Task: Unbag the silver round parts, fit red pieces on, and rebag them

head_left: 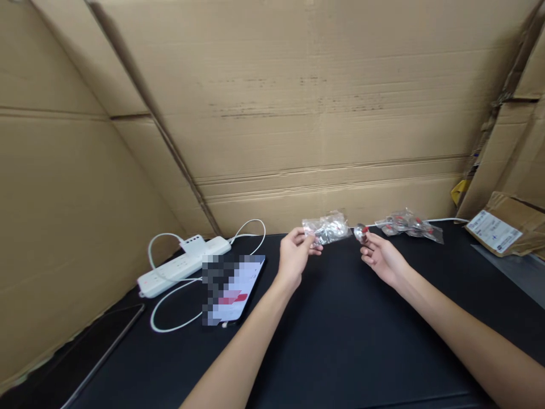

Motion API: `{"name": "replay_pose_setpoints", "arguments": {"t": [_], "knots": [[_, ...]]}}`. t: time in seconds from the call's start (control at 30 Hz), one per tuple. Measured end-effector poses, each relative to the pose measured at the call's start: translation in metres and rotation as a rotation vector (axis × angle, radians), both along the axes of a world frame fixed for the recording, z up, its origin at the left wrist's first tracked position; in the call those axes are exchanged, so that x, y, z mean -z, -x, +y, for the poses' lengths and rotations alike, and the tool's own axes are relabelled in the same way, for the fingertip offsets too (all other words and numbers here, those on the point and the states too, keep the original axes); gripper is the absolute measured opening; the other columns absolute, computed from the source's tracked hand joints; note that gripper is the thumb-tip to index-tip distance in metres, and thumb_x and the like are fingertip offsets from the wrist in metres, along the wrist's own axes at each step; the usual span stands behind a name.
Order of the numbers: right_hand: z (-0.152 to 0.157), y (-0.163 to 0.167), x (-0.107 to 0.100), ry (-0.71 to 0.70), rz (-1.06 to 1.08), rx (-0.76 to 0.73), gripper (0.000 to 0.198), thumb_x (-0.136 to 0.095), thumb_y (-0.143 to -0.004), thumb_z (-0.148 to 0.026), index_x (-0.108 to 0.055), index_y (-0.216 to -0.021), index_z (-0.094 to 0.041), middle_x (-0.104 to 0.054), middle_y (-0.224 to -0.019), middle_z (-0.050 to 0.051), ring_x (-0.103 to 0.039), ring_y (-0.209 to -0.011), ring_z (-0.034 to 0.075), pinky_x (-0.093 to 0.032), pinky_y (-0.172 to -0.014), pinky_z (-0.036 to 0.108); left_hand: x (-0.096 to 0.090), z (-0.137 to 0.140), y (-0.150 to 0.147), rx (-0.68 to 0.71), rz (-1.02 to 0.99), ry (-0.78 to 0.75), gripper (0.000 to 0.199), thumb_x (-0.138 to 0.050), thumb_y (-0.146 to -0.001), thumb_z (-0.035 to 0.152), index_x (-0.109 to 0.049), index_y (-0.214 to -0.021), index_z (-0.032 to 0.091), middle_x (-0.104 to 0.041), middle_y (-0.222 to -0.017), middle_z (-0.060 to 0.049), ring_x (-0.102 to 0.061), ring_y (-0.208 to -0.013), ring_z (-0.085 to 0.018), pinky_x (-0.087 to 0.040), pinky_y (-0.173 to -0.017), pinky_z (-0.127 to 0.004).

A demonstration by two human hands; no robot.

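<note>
My left hand [294, 254] pinches the near left end of a clear plastic bag [328, 228] with shiny round pieces inside. Between the thumb and fingers of my right hand [386, 260] is a small shiny round disc with a red part [360, 233], just right of that bag. The disc and the bag look slightly apart. Beyond my right hand, at the back of the black table [340, 341], lies a second clear bag [411, 224] holding several similar shiny pieces with red parts. The exact kind of these pieces is too small to make out.
To the left lie a white power strip [185, 267] with looping white cables and a phone [238, 289] with a lit screen. A dark flat device [97, 346] rests at the left edge. Cardboard walls [272, 113] enclose the back and sides. A labelled brown package [498, 227] sits right.
</note>
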State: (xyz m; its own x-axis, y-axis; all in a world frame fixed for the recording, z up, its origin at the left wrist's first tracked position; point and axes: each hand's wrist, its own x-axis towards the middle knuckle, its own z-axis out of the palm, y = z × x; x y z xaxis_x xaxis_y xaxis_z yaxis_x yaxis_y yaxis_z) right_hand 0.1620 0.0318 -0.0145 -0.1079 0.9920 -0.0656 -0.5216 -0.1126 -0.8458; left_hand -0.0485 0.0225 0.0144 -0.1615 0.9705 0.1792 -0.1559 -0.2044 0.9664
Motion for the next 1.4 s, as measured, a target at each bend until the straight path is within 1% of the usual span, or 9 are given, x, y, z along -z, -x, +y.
{"name": "replay_pose_setpoints", "arguments": {"t": [0.23,0.3,0.5,0.7,0.87,0.93,1.07,1.17,1.4], "knots": [[0.008,-0.008,0.002,0.191,0.122,0.020,0.010,-0.048,-0.084,-0.018,-0.052,-0.074,-0.018,-0.059,-0.073,0.006,-0.051,-0.054,0.012,-0.034,-0.043,0.024,0.016,0.014,0.021,-0.099,-0.225,0.292,0.012,-0.066,-0.072,0.011,-0.054,-0.074,0.013,-0.070,-0.074,-0.014,-0.072,-0.072,-0.024,-0.058,-0.072,-0.039],[0.006,-0.005,0.001,0.207,0.129,0.022,0.012,-0.048,-0.085,-0.019,-0.051,-0.073,-0.018,-0.058,-0.071,0.005,-0.048,-0.050,0.011,-0.033,-0.042,0.023,0.021,0.017,0.025,-0.171,-0.035,0.318,0.013,-0.066,-0.074,0.020,-0.054,-0.072,0.015,-0.070,-0.076,-0.014,-0.070,-0.067,-0.025,-0.057,-0.065,-0.039],[0.003,0.000,-0.002,0.221,0.124,-0.001,0.015,-0.049,-0.089,-0.021,-0.055,-0.076,-0.017,-0.056,-0.067,0.003,-0.045,-0.047,0.009,-0.032,-0.040,0.022,0.022,0.017,0.036,-0.499,0.967,0.260,0.029,-0.062,-0.072,0.037,-0.055,-0.049,0.021,-0.066,-0.067,-0.016,-0.067,-0.081,-0.037,-0.046,-0.066,-0.041],[0.002,0.000,-0.001,0.198,0.087,-0.012,0.017,-0.049,-0.091,-0.022,-0.056,-0.077,-0.016,-0.059,-0.067,0.004,-0.047,-0.047,0.010,-0.036,-0.041,0.022,0.012,0.015,0.042,-0.569,1.175,0.298,0.047,-0.055,-0.071,0.063,-0.064,-0.063,0.018,-0.068,-0.078,-0.023,-0.065,-0.082,-0.042,-0.043,-0.066,-0.043],[-0.002,0.004,-0.002,0.070,-0.014,0.005,0.017,-0.055,-0.089,-0.026,-0.056,-0.077,-0.014,-0.060,-0.066,0.004,-0.050,-0.048,0.009,-0.036,-0.041,0.021,-0.004,0.003,0.033,-0.703,1.289,0.154,0.043,-0.051,-0.081,0.057,-0.062,-0.097,0.019,-0.068,-0.080,-0.011,-0.065,-0.079,-0.031,-0.044,-0.069,-0.037],[-0.005,0.008,-0.002,-0.011,-0.109,0.028,0.021,-0.060,-0.086,-0.033,-0.056,-0.077,-0.015,-0.061,-0.065,0.003,-0.051,-0.047,0.009,-0.037,-0.040,0.021,-0.007,-0.005,0.020,-0.594,1.255,-0.046,0.034,-0.050,-0.086,0.049,-0.059,-0.101,0.020,-0.065,-0.080,-0.006,-0.064,-0.076,-0.024,-0.045,-0.070,-0.033],[-0.010,0.019,0.001,-0.157,-0.293,0.016,0.035,-0.071,-0.075,-0.047,-0.054,-0.077,-0.016,-0.059,-0.059,-0.001,-0.052,-0.043,0.010,-0.039,-0.037,0.020,-0.003,-0.023,-0.013,-0.107,1.116,-0.417,0.040,-0.056,-0.087,0.042,-0.053,-0.122,0.023,-0.062,-0.101,-0.004,-0.061,-0.087,-0.018,-0.048,-0.079,-0.029],[-0.013,0.025,0.006,-0.245,-0.360,-0.013,0.039,-0.074,-0.070,-0.050,-0.053,-0.077,-0.017,-0.057,-0.055,-0.003,-0.050,-0.040,0.009,-0.040,-0.035,0.020,0.004,-0.029,-0.026,0.170,1.052,-0.468,0.049,-0.059,-0.087,0.037,-0.047,-0.133,0.027,-0.056,-0.115,-0.006,-0.060,-0.094,-0.018,-0.049,-0.081,-0.030],[-0.014,0.029,0.012,-0.261,-0.446,-0.032,0.041,-0.076,-0.067,-0.049,-0.051,-0.072,-0.017,-0.059,-0.051,-0.002,-0.053,-0.038,0.010,-0.040,-0.032,0.019,0.006,-0.030,-0.021,0.284,1.070,-0.432,0.039,-0.060,-0.086,0.030,-0.056,-0.124,0.022,-0.061,-0.093,-0.004,-0.059,-0.079,-0.017,-0.048,-0.073,-0.029]]}}
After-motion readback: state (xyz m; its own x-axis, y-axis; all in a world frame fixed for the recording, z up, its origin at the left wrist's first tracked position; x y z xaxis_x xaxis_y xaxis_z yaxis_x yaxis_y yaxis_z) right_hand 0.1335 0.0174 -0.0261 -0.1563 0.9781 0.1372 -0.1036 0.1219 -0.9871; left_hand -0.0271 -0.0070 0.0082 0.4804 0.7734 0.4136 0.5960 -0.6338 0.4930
